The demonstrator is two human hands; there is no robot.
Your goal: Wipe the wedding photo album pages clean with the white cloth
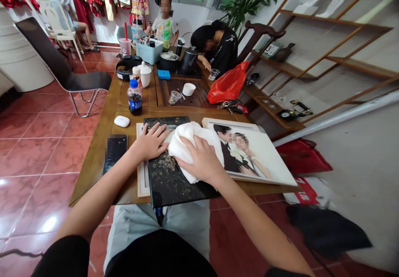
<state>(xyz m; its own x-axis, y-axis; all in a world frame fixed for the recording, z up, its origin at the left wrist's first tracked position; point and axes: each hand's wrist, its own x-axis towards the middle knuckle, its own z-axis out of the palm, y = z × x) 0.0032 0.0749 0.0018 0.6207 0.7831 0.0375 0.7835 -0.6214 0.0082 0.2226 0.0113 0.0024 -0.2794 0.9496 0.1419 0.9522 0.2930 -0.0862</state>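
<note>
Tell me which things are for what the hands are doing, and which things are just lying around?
For the job: left hand, right hand, white cloth, black speckled board, wedding photo panel.

Just lying around: black phone, white earbud case, cola bottle, keys, red plastic bag.

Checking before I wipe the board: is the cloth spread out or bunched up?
Bunched up: the white cloth forms a crumpled heap under the right hand, on the black gold-flecked board, not lying flat.
</note>
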